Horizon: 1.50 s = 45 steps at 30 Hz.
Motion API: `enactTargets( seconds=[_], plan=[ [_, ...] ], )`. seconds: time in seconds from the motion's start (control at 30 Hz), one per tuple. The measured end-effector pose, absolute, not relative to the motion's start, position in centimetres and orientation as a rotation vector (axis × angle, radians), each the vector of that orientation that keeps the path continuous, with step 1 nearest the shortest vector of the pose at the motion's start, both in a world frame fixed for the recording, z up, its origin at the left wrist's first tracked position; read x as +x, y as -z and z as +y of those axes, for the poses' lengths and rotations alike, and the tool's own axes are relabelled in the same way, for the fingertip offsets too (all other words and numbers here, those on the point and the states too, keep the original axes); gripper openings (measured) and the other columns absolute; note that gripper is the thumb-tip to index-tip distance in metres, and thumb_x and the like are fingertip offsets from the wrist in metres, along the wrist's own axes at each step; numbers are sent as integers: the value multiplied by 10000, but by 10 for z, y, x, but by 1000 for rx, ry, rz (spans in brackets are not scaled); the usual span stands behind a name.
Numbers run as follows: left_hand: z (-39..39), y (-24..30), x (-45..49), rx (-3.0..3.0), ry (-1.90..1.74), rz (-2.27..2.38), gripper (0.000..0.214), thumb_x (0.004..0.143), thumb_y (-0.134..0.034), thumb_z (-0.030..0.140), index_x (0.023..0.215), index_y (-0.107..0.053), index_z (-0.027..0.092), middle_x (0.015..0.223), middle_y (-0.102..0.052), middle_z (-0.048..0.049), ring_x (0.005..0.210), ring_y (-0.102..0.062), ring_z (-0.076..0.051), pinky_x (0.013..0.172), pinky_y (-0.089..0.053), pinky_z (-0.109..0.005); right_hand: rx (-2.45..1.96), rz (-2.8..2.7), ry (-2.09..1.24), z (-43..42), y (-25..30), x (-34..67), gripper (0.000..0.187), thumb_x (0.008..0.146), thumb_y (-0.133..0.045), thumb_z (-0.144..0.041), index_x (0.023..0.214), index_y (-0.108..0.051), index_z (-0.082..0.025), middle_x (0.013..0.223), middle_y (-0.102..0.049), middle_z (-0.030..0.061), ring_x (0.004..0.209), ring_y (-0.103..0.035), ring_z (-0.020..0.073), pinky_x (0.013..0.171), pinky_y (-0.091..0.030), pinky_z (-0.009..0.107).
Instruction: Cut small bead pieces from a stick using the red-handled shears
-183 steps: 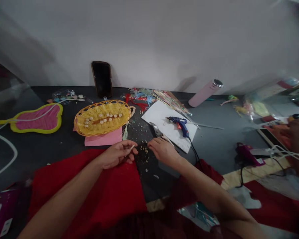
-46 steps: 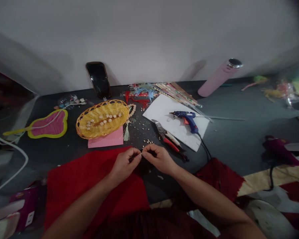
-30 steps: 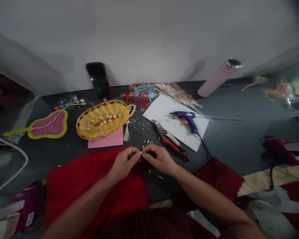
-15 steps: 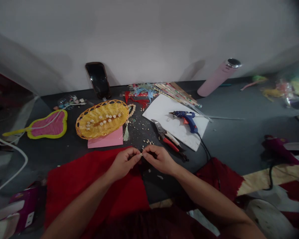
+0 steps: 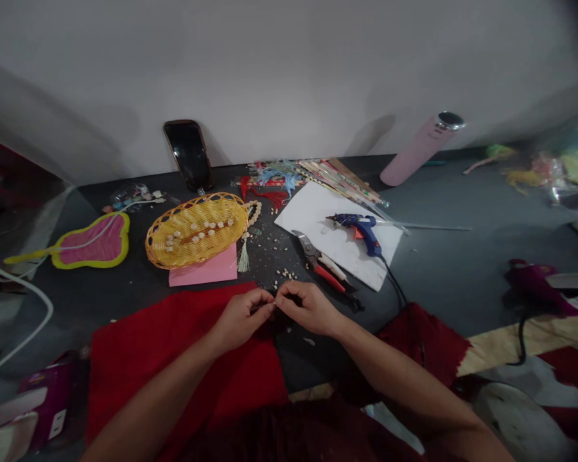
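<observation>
Beads (image 5: pixel 200 234) are already sitting in a line inside the yellow basket (image 5: pixel 224 247) at the left, which is resting on pink paper (image 5: pixel 205 269). Moving right, the left hand (image 5: pixel 241 319) is pinching a small pale piece (image 5: pixel 273 305), too small to identify, above the red cloth (image 5: pixel 173 346). The right hand (image 5: pixel 308 309) is meeting it fingertip to fingertip, both grips narrow and closed on it. Loose beads (image 5: pixel 285 274) are lying unused just beyond. Further right, cutters (image 5: pixel 324 263) and blue glue gun (image 5: pixel 362 228) are lying untouched.

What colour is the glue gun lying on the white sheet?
The glue gun is blue with an orange trigger; the head view shows it best.
</observation>
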State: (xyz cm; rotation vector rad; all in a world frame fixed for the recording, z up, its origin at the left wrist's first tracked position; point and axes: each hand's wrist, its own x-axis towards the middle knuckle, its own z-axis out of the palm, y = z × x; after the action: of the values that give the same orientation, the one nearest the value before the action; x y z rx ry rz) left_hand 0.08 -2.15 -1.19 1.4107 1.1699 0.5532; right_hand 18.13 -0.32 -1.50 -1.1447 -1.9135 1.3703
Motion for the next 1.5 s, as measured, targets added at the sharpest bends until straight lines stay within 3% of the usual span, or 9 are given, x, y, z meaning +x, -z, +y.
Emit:
enactTargets(
  seconds=[0.37, 0.47, 0.57, 0.87, 1.5],
  plan=[
    [-22, 12, 1, 1312, -601, 1169, 227, 820, -496, 371, 762, -538, 156, 645, -539, 24, 497, -404, -65, 469, -322, -181, -1143, -1868, -1365, -2, 14, 183, 200, 871, -430, -257, 737, -553, -175, 655, -510, -19, 607, -469, 100, 559, -382, 206],
    [-21, 13, 1, 1194, -633, 1132, 229, 813, -512, 379, 777, -532, 154, 643, -563, 26, 463, -386, -51, 453, -312, -176, -1123, -1820, -1282, -2, 16, 183, 141, 855, -458, -232, 894, -586, -190, 820, -587, 22, 742, -543, 128, 658, -438, 238],
    [-20, 14, 0, 1055, -670, 1102, 232, 798, -537, 386, 788, -527, 155, 633, -573, 30, 436, -373, -35, 429, -288, -162, -1015, -1831, -1219, -1, 16, 184, 205, 840, -498, -221, 1028, -579, -206, 951, -604, 53, 846, -565, 149, 736, -458, 278],
    [-21, 14, 1, 787, -631, 1033, 258, 772, -584, 397, 766, -500, 153, 605, -574, 31, 387, -343, -14, 376, -209, -138, -925, -1886, -1112, -1, 18, 182, 176, 831, -573, -238, 998, -613, -198, 866, -645, 45, 807, -590, 145, 736, -474, 280],
    [-22, 13, 2, 932, -647, 1089, 221, 795, -549, 367, 846, -522, 153, 636, -563, 32, 407, -365, -24, 386, -263, -153, -963, -1982, -1086, -1, 16, 183, 136, 855, -506, -241, 933, -607, -194, 811, -624, 31, 756, -573, 133, 705, -458, 265]
  ],
)
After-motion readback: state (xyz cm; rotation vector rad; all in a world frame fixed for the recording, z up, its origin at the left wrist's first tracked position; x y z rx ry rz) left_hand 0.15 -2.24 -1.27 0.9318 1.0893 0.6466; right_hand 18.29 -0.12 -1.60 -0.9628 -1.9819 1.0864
